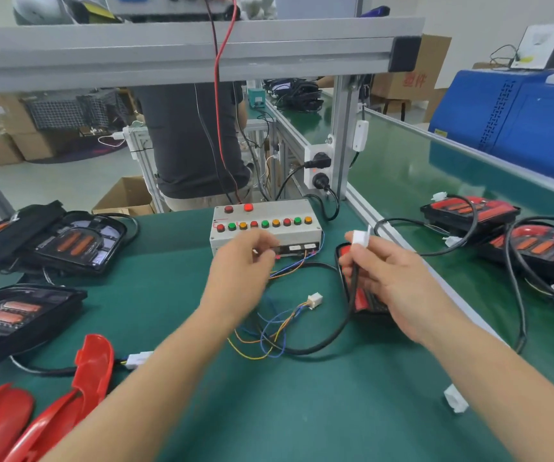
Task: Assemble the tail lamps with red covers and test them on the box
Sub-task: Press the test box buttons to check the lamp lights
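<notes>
Pinching the white plug (361,240) in our right hand (385,275) so it faces the test box (265,225), our left hand (244,261), fingers loosely curled, reaches for the box's wires (289,266).

Grey test box (265,228) upright at mat's far centre, 2 buttons above a row of 9 red, green and orange ones. Tail lamp with red cover (362,295) flat just right of it, its white connector (361,240) lifted. 3 uncovered lamps (79,243) left; 3 loose red covers (94,361) bottom left; 2 covered lamps (469,211) right.
</notes>
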Tool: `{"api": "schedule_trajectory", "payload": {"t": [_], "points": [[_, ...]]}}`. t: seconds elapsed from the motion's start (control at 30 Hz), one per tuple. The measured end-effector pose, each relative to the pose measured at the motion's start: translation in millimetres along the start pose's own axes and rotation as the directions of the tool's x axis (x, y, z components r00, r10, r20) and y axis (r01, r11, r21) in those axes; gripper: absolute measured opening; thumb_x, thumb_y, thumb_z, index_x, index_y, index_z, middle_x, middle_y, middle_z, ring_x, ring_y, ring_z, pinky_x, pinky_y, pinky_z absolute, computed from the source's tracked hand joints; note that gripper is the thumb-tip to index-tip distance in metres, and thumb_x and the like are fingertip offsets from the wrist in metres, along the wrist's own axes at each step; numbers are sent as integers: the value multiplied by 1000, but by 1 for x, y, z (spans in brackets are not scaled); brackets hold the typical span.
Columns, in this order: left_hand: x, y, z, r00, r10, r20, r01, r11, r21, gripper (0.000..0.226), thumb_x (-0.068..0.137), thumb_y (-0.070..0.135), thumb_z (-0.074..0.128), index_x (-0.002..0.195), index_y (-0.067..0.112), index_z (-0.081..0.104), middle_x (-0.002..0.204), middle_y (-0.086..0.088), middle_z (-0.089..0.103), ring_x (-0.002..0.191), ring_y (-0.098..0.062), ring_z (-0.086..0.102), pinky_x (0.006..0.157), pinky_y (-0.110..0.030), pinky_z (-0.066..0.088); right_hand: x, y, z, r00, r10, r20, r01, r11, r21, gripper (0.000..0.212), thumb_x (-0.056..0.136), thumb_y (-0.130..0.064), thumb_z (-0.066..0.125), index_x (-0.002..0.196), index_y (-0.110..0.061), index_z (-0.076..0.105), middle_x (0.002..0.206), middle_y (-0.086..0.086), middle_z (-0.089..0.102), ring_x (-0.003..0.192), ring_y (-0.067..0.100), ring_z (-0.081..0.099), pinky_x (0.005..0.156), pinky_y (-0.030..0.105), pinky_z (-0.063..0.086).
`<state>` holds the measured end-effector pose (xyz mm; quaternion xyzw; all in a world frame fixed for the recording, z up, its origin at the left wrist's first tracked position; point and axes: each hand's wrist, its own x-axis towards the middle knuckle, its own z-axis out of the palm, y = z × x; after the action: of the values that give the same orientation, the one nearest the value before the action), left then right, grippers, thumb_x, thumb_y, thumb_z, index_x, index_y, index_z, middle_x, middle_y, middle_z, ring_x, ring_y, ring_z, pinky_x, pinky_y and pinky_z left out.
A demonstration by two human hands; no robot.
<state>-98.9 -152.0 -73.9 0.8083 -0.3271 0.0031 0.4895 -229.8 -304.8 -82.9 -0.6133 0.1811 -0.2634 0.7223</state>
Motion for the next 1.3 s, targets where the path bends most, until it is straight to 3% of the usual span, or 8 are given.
{"api": "schedule_trajectory", "payload": {"t": [0.13, 0.2, 0.3, 0.43, 0.57, 0.8, 1.0, 1.3], "points": [[12, -4, 21, 862, -193, 468, 26, 940, 341, 16, 82, 31, 66, 89, 18, 71, 84, 7, 68, 83, -13, 62, 76, -23, 49, -6, 2, 4, 997, -14, 74, 18, 998, -55, 17, 91, -16, 61, 92, -26, 75, 74, -2, 71, 63, 6, 64, 50, 10, 45], [10, -6, 37, 799, -274, 536, 23, 903, 428, 29, 77, 40, 71, 94, 17, 71, 91, 4, 69, 89, -16, 63, 84, -31, 51, -8, 2, 4, 995, -33, 97, 42, 995, -90, 18, 91, -16, 62, 91, -27, 76, 72, -3, 70, 60, 5, 63, 49, 8, 43], [12, -12, 49, 839, -269, 473, 8, 875, 484, 16, 80, 25, 68, 92, 15, 67, 96, -3, 69, 91, -23, 64, 84, -35, 53, -9, 1, 5, 987, -86, 136, 111, 977, -183, 18, 92, -15, 62, 88, -27, 75, 67, -6, 65, 59, 4, 57, 55, 9, 44], [10, -17, 39, 891, -224, 395, 223, 974, 50, 5, 85, 7, 59, 87, 10, 62, 78, -9, 68, 64, -18, 59, 67, -31, 50, -10, 0, 9, 971, -113, 213, 188, 906, -378, 27, 98, -27, 53, 73, -26, 65, 65, -8, 50, 64, 8, 44, 65, 14, 39], [8, -24, 9, 906, -144, 398, 305, 874, -379, 20, 86, 0, 59, 96, 11, 72, 67, -8, 58, 45, -9, 42, 48, -17, 34, -7, 1, 14, 981, -33, 189, 106, 912, -395, 35, 100, -33, 48, 77, -13, 65, 64, -11, 56, 63, 5, 48, 66, 14, 40], [8, -30, -19, 858, -40, 513, 290, 861, -417, 20, 84, 4, 63, 93, 14, 77, 78, -14, 48, 55, -10, 26, 52, -20, 23, -5, 1, 25, 962, -28, 271, 172, 835, -523, 13, 94, -27, 59, 95, -39, 64, 72, -15, 70, 70, 10, 59, 73, 19, 45], [16, -36, -24, 829, -70, 555, 322, 871, -372, 22, 72, 14, 68, 87, 0, 73, 78, -18, 47, 53, -11, 31, 51, -15, 29, -1, -4, 30, 938, -94, 333, 280, 772, -571, 34, 95, -22, 57, 89, -54, 65, 62, -15, 60, 46, 0, 37, 47, 10, 30], [20, -42, -29, 798, -30, 602, 241, 932, -272, 22, 72, 13, 65, 89, 6, 76, 71, -12, 39, 56, -12, 24, 49, -19, 22, 9, -5, 32, 908, 66, 414, 269, 665, -697, 12, 92, -26, 61, 99, -31, 70, 58, -18, 56, 52, 1, 41, 53, 16, 31]]}}
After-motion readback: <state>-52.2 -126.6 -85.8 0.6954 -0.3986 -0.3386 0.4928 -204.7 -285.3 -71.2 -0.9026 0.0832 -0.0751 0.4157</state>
